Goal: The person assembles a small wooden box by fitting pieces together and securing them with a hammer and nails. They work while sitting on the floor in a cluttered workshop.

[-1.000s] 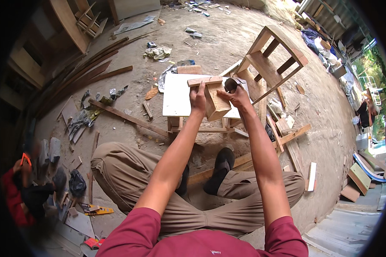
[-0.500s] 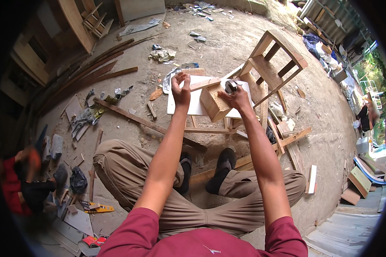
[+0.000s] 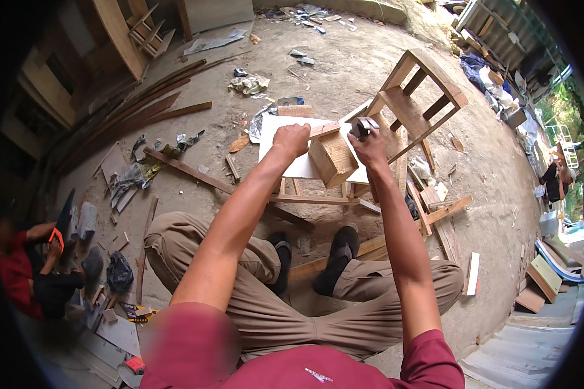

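Note:
I sit on the ground with a low white-topped work table (image 3: pixel 280 127) in front of my feet. A small open wooden box (image 3: pixel 333 159) rests tilted on it. My left hand (image 3: pixel 291 139) grips a thin wooden strip (image 3: pixel 323 129) that lies across the box's top edge. My right hand (image 3: pixel 368 146) is closed around a small dark and silver tool (image 3: pixel 362 126), held just right of the box above its far corner.
An unfinished wooden stool frame (image 3: pixel 416 104) stands behind the table. Long planks (image 3: pixel 143 113) and offcuts litter the dirt floor at left. A person in red (image 3: pixel 26 272) crouches at the far left among tools. Loose boards (image 3: pixel 448 211) lie at right.
My left hand moved left along the top of the box and now clasps the thin strip. My right hand with the tool lifted slightly beside the box.

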`<action>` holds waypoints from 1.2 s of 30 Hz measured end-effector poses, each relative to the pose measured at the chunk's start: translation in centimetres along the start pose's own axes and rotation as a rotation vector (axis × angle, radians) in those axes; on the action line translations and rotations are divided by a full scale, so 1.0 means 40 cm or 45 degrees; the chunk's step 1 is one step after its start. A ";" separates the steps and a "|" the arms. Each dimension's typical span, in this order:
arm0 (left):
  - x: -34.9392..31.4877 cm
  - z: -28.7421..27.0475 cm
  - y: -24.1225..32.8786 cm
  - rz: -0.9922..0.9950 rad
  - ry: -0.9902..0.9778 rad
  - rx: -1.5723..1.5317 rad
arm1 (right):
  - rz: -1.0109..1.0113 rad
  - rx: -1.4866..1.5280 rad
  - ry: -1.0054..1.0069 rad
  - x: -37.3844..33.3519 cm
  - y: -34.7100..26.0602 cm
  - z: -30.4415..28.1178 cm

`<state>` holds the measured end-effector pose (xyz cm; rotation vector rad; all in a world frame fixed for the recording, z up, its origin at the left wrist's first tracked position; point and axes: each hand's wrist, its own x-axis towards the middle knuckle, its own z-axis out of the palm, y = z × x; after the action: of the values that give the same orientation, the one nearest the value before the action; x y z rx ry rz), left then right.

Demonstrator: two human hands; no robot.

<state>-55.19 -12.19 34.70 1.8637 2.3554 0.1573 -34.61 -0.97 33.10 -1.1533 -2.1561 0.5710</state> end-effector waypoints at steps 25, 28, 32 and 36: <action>0.014 0.021 -0.018 0.199 0.213 -0.653 | 0.165 0.662 0.031 -0.100 -0.090 0.054; 0.007 0.058 -0.036 0.153 0.328 -0.686 | 0.149 0.645 0.030 -0.108 -0.123 0.049; 0.008 0.048 -0.017 0.165 0.313 -0.694 | -0.031 0.599 0.134 -0.085 -0.114 0.044; 0.001 0.032 -0.017 0.163 0.270 -0.668 | -0.191 0.530 0.134 -0.056 -0.170 0.011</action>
<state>-55.63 -12.31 33.34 1.7895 2.0324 0.9279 -37.89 -6.49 36.31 -0.7710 -1.8960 0.8231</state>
